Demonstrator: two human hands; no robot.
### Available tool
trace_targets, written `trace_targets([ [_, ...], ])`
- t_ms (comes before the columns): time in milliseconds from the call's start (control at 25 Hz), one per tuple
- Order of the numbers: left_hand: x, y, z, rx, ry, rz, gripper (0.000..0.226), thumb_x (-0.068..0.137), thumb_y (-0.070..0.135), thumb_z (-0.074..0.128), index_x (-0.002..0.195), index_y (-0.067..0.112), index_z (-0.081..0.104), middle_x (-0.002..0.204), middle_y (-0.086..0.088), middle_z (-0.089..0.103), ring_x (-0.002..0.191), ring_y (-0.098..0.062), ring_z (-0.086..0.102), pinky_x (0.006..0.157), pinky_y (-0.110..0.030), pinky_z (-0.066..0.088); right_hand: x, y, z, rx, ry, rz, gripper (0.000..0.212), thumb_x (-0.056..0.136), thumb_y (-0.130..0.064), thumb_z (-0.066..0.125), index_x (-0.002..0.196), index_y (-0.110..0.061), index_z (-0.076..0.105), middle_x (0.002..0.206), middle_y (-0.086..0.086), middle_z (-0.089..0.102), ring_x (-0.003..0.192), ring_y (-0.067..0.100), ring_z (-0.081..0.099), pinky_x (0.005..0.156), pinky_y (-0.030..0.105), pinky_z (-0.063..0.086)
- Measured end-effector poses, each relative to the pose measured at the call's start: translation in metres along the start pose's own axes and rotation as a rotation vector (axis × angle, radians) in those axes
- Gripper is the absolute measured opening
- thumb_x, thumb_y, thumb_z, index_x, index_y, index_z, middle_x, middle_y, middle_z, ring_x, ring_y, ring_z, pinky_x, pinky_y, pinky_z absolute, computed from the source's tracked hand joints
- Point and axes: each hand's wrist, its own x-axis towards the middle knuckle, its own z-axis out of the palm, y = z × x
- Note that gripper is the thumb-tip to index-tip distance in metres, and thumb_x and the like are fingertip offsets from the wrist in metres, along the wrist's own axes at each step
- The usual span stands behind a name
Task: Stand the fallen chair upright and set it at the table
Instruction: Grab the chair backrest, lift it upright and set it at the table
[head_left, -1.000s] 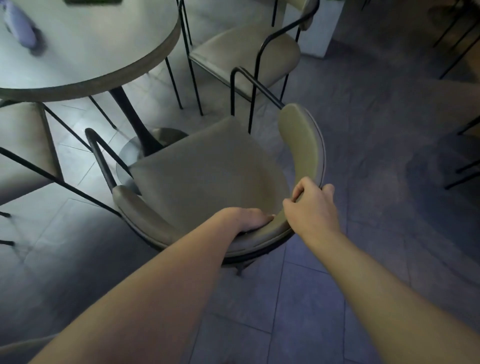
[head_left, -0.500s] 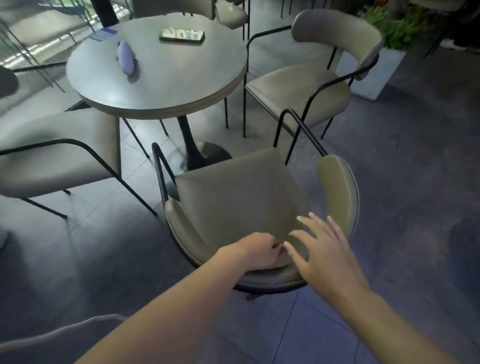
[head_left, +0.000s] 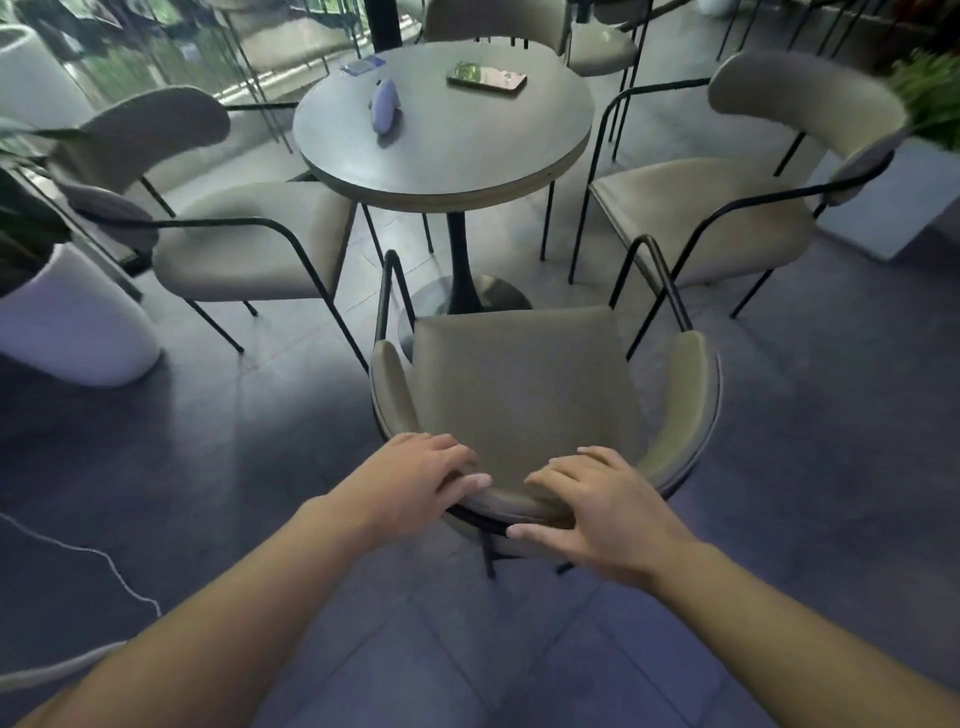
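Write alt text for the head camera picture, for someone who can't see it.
Seen from above, a person's left hand and right hand rest on the curved backrest of an upright beige chair facing a round table. Two matching chairs flank the table, which holds a phone and a small pale purple object. The floor is dark tile.

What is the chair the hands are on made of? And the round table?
The chair has a beige padded seat and curved back, smooth and matte like leather or vinyl; which one I cannot tell. Its thin black legs and arms look like painted metal tube. The round table has a grey matte top with a paler layered edge, perhaps plywood, on a black post.
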Motion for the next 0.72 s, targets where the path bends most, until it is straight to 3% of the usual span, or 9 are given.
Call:
trace_targets([
  [120,-0.011,0.019,0.008,0.081,-0.083,0.069,0.086,0.076,0.089,0.020,0.131,0.034,0.055,0.124,0.012,0.062,0.119,-0.013,0.056,0.108,-0.031,0.035,-0.015,0.023,0.003,-0.098,-0.114,-0.059,0.066,0.079,-0.078,0.053,0.114,-0.024,0.069,0.099,-0.006,0.075,0.096,0.018,0.069,0.100,0.038,0.047],
  [200,-0.009,0.016,0.017,0.186,-0.065,0.068,0.082,0.074,0.087,0.029,0.132,0.034,0.053,0.125,0.012,0.061,0.121,-0.013,0.055,0.109,-0.031,0.034,-0.015,0.038,0.010,-0.191,-0.170,-0.074,0.059,0.073,-0.068,0.063,0.114,-0.025,0.066,0.094,-0.005,0.074,0.091,0.022,0.071,0.093,0.038,0.048],
  [280,-0.006,0.012,0.025,0.239,0.016,0.039,0.069,0.077,0.080,0.037,0.120,0.031,0.060,0.114,0.011,0.065,0.113,-0.016,0.060,0.103,-0.031,0.038,-0.010,0.049,0.015,-0.212,-0.178,-0.089,0.050,0.071,-0.064,0.066,0.104,-0.028,0.068,0.089,-0.007,0.074,0.085,0.022,0.071,0.085,0.037,0.046],
  [440,-0.007,0.016,0.041,0.290,0.179,0.008,0.043,0.085,0.067,0.049,0.092,0.027,0.063,0.087,0.011,0.065,0.088,-0.017,0.063,0.090,-0.030,0.039,-0.007,0.060,0.026,-0.174,-0.045,-0.185,0.051,0.080,-0.077,0.045,0.089,-0.032,0.069,0.079,-0.013,0.070,0.070,0.016,0.068,0.074,0.036,0.053],
  [720,-0.009,0.012,0.035,0.314,0.179,0.019,0.037,0.085,0.062,0.058,0.085,0.025,0.060,0.078,0.010,0.064,0.076,-0.018,0.063,0.081,-0.033,0.049,0.004,0.064,0.031,-0.178,0.038,-0.255,0.049,0.087,-0.076,0.045,0.081,-0.031,0.065,0.072,-0.013,0.065,0.062,0.014,0.064,0.056,0.031,0.048],
])
